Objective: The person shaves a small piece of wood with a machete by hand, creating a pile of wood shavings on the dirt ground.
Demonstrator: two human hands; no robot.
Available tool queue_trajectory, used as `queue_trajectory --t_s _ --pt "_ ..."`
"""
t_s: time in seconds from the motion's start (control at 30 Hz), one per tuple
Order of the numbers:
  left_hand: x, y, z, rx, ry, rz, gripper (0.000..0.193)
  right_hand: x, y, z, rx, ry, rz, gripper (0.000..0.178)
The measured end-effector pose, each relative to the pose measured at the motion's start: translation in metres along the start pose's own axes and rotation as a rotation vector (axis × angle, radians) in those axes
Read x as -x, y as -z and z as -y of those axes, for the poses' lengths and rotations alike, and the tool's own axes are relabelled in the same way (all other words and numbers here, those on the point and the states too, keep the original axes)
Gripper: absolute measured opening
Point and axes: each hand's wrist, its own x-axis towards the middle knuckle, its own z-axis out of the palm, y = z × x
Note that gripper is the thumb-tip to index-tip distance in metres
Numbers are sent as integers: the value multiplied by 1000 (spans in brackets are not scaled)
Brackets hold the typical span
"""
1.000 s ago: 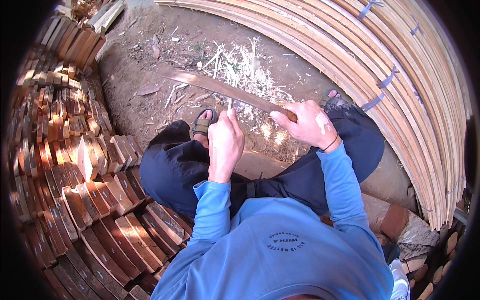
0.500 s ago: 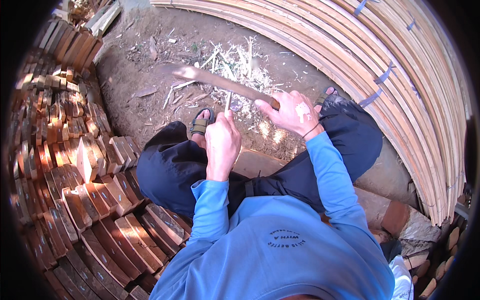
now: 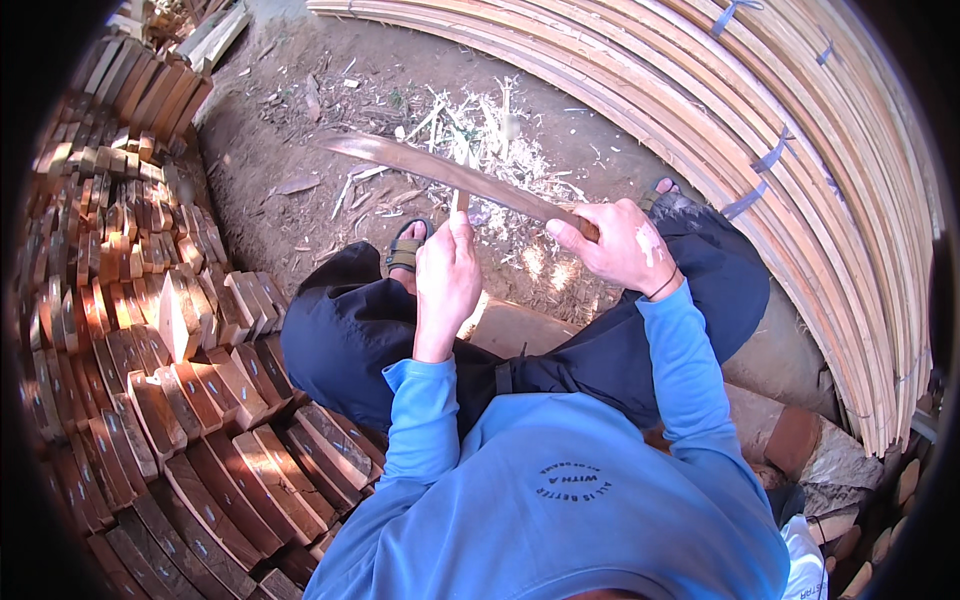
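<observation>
My right hand (image 3: 628,248) is closed round the short wooden handle of a machete (image 3: 420,165). Its long, slightly curved blade points to the far left, above the ground. Closed in my left hand (image 3: 447,278) is a thin, pale wooden stick (image 3: 460,200) that stands up past the thumb. The blade crosses the stick just beyond my left fingers; whether it touches the wood I cannot tell. Much of the stick is hidden inside my fist.
Pale wood shavings (image 3: 510,140) lie on the dirt ground between my sandalled feet. Stacked brown wooden blocks (image 3: 200,490) fill the left side. Long bundled wooden strips (image 3: 800,200), tied with blue bands, curve along the right. My dark-trousered knees are spread beneath my forearms.
My right hand has drawn the machete to the right and slightly nearer. The blade is less blurred. My left hand stays almost in place with the stick.
</observation>
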Motion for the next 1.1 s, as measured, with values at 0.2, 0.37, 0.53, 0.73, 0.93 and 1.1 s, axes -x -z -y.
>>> queue_trajectory --t_s 0.2,0.37,0.53,0.73,0.93,1.1 --pt "2 2 -9 -59 -34 19 48 -3 -8 -6 84 -43 -26 63" --pt "7 -2 -8 -173 -187 -86 43 -12 -14 1 119 -10 -126 63" --pt "15 0 -11 -117 -202 45 43 -40 -7 -17 82 -215 -131 65" --pt "10 1 -17 -116 -162 -51 45 -13 3 5 -103 -32 -115 64" --pt "10 -2 -15 -174 -196 -95 42 -5 3 1 52 -52 32 68" --pt "6 0 -13 -161 -142 -88 42 -16 -4 8 118 -94 34 66"
